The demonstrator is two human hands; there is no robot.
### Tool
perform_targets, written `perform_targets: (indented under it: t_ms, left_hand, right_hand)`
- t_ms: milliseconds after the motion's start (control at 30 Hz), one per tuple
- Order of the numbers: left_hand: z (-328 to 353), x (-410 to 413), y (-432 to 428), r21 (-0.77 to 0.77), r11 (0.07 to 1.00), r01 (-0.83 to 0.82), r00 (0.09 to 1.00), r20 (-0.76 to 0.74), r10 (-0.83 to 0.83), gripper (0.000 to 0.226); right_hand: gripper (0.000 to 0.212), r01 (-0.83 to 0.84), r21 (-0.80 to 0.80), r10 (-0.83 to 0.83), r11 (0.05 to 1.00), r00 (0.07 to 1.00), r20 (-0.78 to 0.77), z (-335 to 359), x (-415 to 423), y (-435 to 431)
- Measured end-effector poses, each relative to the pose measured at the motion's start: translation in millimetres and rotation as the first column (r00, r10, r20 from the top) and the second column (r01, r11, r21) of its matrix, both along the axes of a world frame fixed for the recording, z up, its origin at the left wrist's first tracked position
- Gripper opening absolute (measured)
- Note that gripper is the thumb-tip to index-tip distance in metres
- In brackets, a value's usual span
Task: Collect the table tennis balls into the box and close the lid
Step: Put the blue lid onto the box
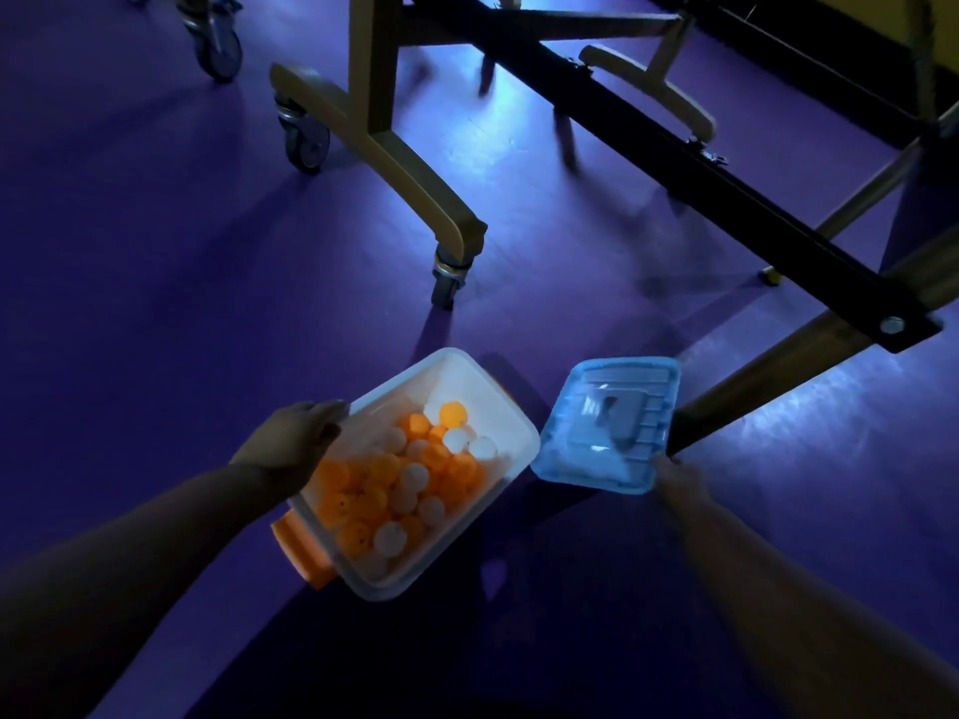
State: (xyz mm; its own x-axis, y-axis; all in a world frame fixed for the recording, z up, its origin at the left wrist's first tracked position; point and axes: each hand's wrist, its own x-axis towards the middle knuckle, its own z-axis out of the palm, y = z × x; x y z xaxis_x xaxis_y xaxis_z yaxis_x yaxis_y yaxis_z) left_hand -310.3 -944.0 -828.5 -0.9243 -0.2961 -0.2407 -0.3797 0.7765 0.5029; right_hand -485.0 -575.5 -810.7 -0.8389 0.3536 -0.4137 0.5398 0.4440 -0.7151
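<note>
Purple floor (pixel 155 251) across the whole frame, with pale glare in the middle and at the right. In the upper middle, tan metal frame (pixel 371 64) on a curved foot, one caster (pixel 306 145) at the foot's upper-left end and another (pixel 447 282) at its lower-right end, both on the floor. Third caster (pixel 224 50) in the upper left corner. Dark bar (pixel 648 132) slanting from the top middle down to the right edge, fastened there by a bolt (pixel 891 325) to a slanted tan leg (pixel 778 378). Second curved foot (pixel 654 85) behind the bar, upper right. Small yellow object (pixel 770 276) on the floor near the bar, too small to identify. Strip of yellow wall (pixel 947 23) in the upper right corner.
</note>
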Motion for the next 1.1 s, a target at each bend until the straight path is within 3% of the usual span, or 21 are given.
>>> perform_targets:
  t_ms: [100, 233, 300, 400, 467, 533, 567, 667, 700, 767, 933, 1100]
  left_hand:
    - [5.9, 0.1, 3.7, 0.048, 0.997, -0.064, 0.998, -0.014, 0.065, 0.034]
    - [10.5, -1.7, -2.5, 0.276, 0.895, -0.350, 0.937, 0.122, 0.329, 0.043]
    - [13.7, 0.8, -10.4, 0.350, 0.842, -0.411, 0.909, 0.227, 0.350, 0.037]
    - [16.3, 10.2, -24.7, 0.487, 0.731, -0.477, 0.868, 0.389, 0.307, 0.024]
    - [18.3, 16.3, -31.0, 0.518, 0.663, -0.541, 0.825, 0.481, 0.297, 0.019]
    - [18.9, 19.8, -32.3, 0.533, 0.604, -0.592, 0.799, 0.486, 0.353, 0.026]
    - [19.4, 18.9, -31.8, 0.563, 0.548, -0.619, 0.785, 0.458, 0.417, 0.032]
    - [23.9, 12.7, -32.0, 0.707, 0.257, -0.659, 0.678, 0.409, 0.611, 0.038]
    - [25.4, 12.6, -34.5, 0.729, 0.208, -0.652, 0.653, 0.400, 0.643, 0.038]
    - [26.7, 18.0, -40.1, 0.728, 0.226, -0.647, 0.664, 0.392, 0.637, 0.036]
    - [19.7, 40.2, -45.1, 0.619, 0.473, -0.627, 0.772, 0.413, 0.484, 0.032]
    - [5.4, 51.1, -35.7, 0.634, 0.523, -0.570, 0.821, 0.440, 0.363, 0.035]
  right_hand:
    - [0.012, 0.074, -0.308, -0.059, 0.948, 0.997, 0.058, -0.2, 1.9, -17.7]
    - [0.011, -0.020, -0.448, 0.043, 0.894, 0.998, 0.041, 5.2, -1.0, -33.0]
    - [0.009, -0.281, -0.327, 0.277, 0.902, 0.959, -0.060, 9.1, 0.5, -42.1]
    - [0.017, -0.565, 0.108, 0.573, 0.818, 0.785, -0.236, 11.8, 6.4, -55.4]
    - [0.024, -0.605, 0.441, 0.742, 0.663, 0.612, -0.275, 14.0, 12.2, -61.3]
    - [0.030, -0.587, 0.636, 0.858, 0.501, 0.430, -0.280, 13.1, 15.5, -61.9]
    - [0.032, -0.560, 0.701, 0.892, 0.442, 0.354, -0.280, 11.9, 17.3, -62.3]
    - [0.036, -0.557, 0.762, 0.944, 0.329, 0.183, -0.274, 4.7, 23.1, -66.4]
    - [0.037, -0.573, 0.764, 0.953, 0.298, 0.141, -0.266, 4.2, 26.0, -70.7]
    - [0.037, -0.594, 0.772, 0.972, 0.226, 0.081, -0.222, 4.9, 31.6, -79.3]
    - [0.039, -0.637, 0.760, 0.987, 0.129, 0.013, -0.158, -2.7, 36.2, -90.6]
    - [0.048, -0.625, 0.780, 0.989, 0.028, -0.097, -0.114, -9.7, 33.9, -93.7]
